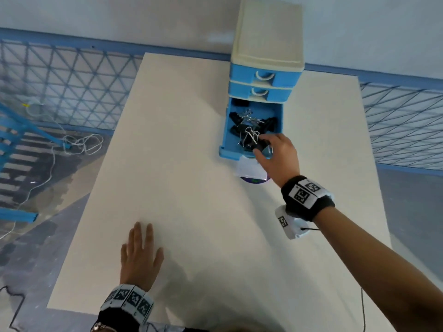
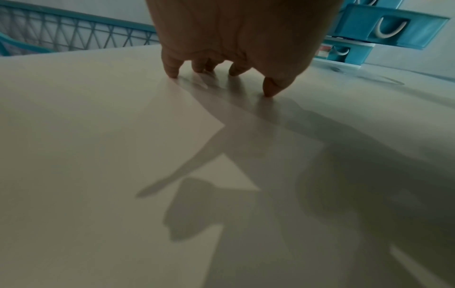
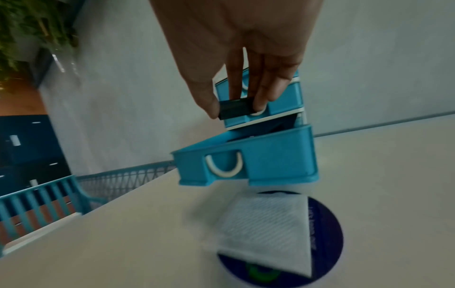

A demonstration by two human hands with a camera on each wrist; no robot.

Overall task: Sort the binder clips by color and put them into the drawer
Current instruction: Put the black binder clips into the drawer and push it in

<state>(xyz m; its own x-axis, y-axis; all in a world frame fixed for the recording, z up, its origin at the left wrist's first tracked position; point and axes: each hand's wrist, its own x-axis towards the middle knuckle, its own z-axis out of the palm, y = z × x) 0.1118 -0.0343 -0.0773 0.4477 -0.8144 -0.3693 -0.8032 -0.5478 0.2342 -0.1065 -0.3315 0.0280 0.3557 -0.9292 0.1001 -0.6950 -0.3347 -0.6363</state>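
A small cabinet (image 1: 267, 32) with blue drawers stands at the table's far side. Its bottom drawer (image 1: 225, 130) is pulled out and holds several black binder clips (image 1: 249, 125). My right hand (image 1: 275, 154) hovers over the drawer's front right corner and pinches a black binder clip (image 3: 236, 109) between thumb and fingers. In the right wrist view the clip hangs above the open drawer (image 3: 270, 155). My left hand (image 1: 140, 255) rests flat on the table near its front edge, fingers spread and holding nothing, fingertips (image 2: 269, 91) touching the surface.
The upper two drawers (image 1: 261, 83) are closed. A dark round lid (image 3: 325, 233) with a white mesh bag (image 3: 268, 230) on it lies on the table just before the open drawer. Blue metal railing (image 1: 60, 75) surrounds the white table (image 1: 191, 212).
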